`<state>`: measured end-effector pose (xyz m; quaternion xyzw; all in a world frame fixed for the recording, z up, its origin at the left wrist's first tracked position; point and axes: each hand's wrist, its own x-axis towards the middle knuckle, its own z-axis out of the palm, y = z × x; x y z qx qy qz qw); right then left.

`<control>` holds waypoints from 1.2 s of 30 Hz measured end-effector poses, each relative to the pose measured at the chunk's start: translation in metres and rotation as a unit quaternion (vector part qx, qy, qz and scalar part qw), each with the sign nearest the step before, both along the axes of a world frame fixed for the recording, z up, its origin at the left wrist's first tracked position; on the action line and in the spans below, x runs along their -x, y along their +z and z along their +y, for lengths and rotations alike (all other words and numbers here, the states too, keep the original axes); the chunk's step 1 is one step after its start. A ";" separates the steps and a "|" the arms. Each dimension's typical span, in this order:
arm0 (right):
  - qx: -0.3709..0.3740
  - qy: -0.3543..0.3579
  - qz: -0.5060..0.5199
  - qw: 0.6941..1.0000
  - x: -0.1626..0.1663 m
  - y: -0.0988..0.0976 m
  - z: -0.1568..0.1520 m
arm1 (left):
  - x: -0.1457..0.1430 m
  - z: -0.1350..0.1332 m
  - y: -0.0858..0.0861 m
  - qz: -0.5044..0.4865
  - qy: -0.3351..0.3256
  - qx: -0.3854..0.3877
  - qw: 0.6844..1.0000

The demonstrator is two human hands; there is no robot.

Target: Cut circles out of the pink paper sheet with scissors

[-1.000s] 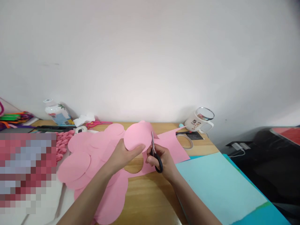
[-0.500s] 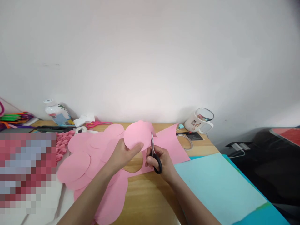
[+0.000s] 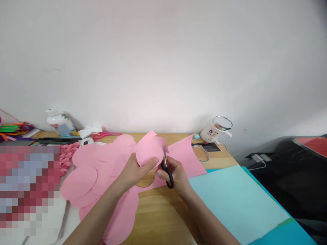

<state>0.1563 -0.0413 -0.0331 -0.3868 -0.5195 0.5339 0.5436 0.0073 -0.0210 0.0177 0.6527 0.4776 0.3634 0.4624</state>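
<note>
My left hand (image 3: 136,170) is closed on a round-edged piece of pink paper (image 3: 149,149), thumb on its near face. In my right hand (image 3: 173,173) is a pair of black-handled scissors (image 3: 169,177), its blades pointing up at the right edge of that piece. Whether the blades are parted is hard to make out. Below and behind the hands lies a larger pink sheet (image 3: 182,158) with curved cut-outs. Several pink paper circles (image 3: 79,182) overlap in a pile left of my left hand.
A white mug (image 3: 217,131) and a roll of tape (image 3: 208,154) stand at the back right. Pale blue paper (image 3: 237,197) covers the right side of the table. Pink scissors (image 3: 106,135), crumpled tissue (image 3: 90,131) and a white bottle (image 3: 61,124) sit along the wall.
The held pink piece has turned and curled, with a pointed corner now showing at its top. The scissors and my right hand have shifted very slightly left.
</note>
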 end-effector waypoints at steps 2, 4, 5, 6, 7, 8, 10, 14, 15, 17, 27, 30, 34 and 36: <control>0.001 0.004 -0.005 1.000 0.000 -0.001 0.000 | 0.000 0.000 0.001 -0.006 0.007 -0.012 1.000; 0.004 0.004 -0.014 1.000 0.000 -0.001 0.000 | 0.000 0.000 0.001 -0.019 0.007 -0.026 0.999; 0.006 0.004 -0.018 1.000 0.000 -0.001 -0.001 | -0.001 0.000 0.000 -0.022 0.008 -0.030 0.999; 0.008 0.004 -0.021 1.000 0.000 -0.001 -0.001 | -0.001 0.000 0.000 -0.023 0.008 -0.032 0.999; 0.009 0.004 -0.024 1.000 0.000 0.000 -0.001 | 0.000 0.000 0.000 -0.022 0.009 -0.031 0.999; 0.010 0.004 -0.026 1.000 0.000 0.000 -0.001 | 0.000 0.001 0.000 -0.021 0.011 -0.032 0.999; 0.012 0.001 -0.027 1.000 0.001 0.001 -0.001 | 0.000 0.001 0.000 -0.022 0.016 -0.037 0.999; 0.018 -0.005 -0.026 0.999 0.001 0.002 0.000 | 0.000 0.001 0.003 -0.025 0.002 -0.040 0.999; 0.020 -0.005 -0.027 0.999 0.001 0.002 0.000 | 0.000 0.001 0.003 -0.025 -0.005 -0.039 0.999; 0.025 -0.005 -0.028 0.999 0.001 0.003 -0.001 | 0.000 0.001 0.003 -0.024 -0.009 -0.040 0.999; 0.038 0.002 -0.039 0.999 0.000 0.007 -0.003 | 0.002 0.004 -0.004 -0.003 0.021 -0.037 0.999; 0.040 0.000 -0.037 0.999 0.003 0.005 -0.004 | 0.000 0.005 -0.007 -0.015 0.046 -0.032 0.998; 0.040 0.014 -0.028 0.999 0.006 0.000 -0.003 | -0.007 0.000 -0.004 -0.041 0.078 -0.025 0.996; 0.033 0.015 -0.020 0.999 0.006 -0.002 -0.002 | -0.011 -0.003 -0.002 -0.051 0.089 -0.012 0.995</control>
